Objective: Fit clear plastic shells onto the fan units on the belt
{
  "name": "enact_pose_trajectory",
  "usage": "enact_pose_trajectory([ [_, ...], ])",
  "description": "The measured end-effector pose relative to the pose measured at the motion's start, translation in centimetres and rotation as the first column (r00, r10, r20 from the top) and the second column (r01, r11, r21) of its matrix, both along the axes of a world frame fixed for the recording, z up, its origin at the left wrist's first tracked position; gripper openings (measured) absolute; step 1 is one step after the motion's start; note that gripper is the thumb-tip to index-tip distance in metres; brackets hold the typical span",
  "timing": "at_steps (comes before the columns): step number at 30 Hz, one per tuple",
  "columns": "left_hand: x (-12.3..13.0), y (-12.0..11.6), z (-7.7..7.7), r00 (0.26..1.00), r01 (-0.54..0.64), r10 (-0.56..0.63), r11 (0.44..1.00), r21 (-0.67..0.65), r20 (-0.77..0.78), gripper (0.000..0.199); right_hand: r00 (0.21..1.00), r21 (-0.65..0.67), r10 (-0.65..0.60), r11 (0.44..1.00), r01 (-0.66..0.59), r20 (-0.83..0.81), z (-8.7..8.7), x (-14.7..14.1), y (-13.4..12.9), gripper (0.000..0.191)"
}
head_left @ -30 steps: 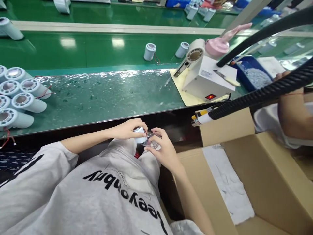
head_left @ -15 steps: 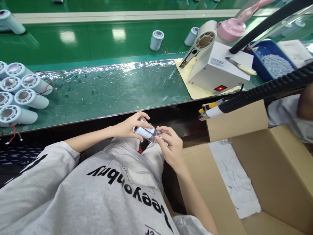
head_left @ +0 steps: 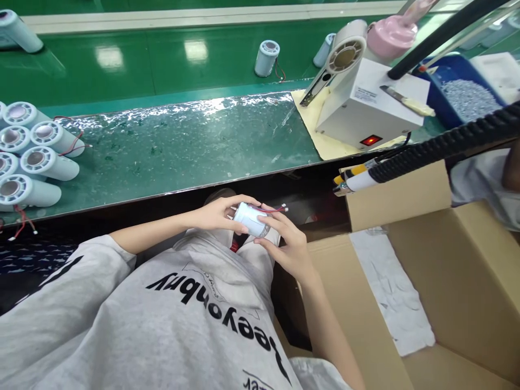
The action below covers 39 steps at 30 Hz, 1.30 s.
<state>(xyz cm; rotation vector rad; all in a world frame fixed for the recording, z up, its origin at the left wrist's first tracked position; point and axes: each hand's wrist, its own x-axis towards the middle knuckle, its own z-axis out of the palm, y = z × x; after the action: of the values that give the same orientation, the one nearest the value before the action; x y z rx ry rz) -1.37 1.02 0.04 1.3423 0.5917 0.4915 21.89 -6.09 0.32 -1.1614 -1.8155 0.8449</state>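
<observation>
Between my hands, above my lap, is a light-blue cylindrical battery pack (head_left: 251, 218) with thin red and dark wires ending in small white plugs. It lies tilted on its side. My left hand (head_left: 223, 214) grips its left end, thumb below and fingers over the top. At the right end, where clear film shows, my right hand (head_left: 284, 235) holds it with thumb and fingertips. The wires stick out above the right fingers. Several similar battery packs (head_left: 49, 162) lie stacked at the left of the green bench, ring-shaped ends facing me.
The green bench (head_left: 174, 146) edge runs just beyond my hands. A white machine (head_left: 365, 108) with a lit red switch stands on it, near a blue bin (head_left: 442, 103). An open cardboard box (head_left: 455, 271) is at my right, under a black corrugated hose (head_left: 447, 143). Another person's sleeve (head_left: 479, 179) shows.
The battery pack has turned in my hands, so its wires now lie along the top and extend right. My right hand has shifted slightly right and down. The view has moved a little.
</observation>
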Motion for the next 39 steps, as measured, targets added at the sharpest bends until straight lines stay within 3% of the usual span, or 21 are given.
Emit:
enact_pose_trajectory([
  [4, 0.0, -0.1, 0.4, 1.000, 0.001, 0.000, 1.000, 0.026, -0.020, 0.076, 0.997, 0.034, -0.025, 0.999, 0.022, 0.073, -0.1, 0.4, -0.8, 0.032],
  [15, -0.6, 0.0, 2.0, 0.997, 0.082, -0.082, 0.987, 0.136, -0.010, 0.074, 0.980, -0.222, -0.008, 0.974, -0.038, -0.201, 1.0, 0.3, -1.2, 0.044],
  [22, -0.9, 0.0, 1.8, 0.995, 0.101, -0.103, 0.969, 0.226, -0.003, 0.074, 0.949, -0.416, -0.065, 0.906, -0.073, -0.308, 1.4, 0.3, -1.2, 0.048],
  [30, -0.8, -0.1, 1.9, 0.995, 0.096, -0.099, 0.968, 0.233, 0.001, 0.072, 0.901, -0.519, -0.129, 0.847, -0.117, -0.414, 1.4, -0.2, -0.8, 0.050],
  [39, -0.9, 0.0, 1.7, 0.996, 0.090, -0.092, 0.961, 0.261, -0.005, 0.071, 0.839, -0.663, -0.268, 0.736, -0.140, -0.474, 0.9, -1.1, -0.5, 0.054],
])
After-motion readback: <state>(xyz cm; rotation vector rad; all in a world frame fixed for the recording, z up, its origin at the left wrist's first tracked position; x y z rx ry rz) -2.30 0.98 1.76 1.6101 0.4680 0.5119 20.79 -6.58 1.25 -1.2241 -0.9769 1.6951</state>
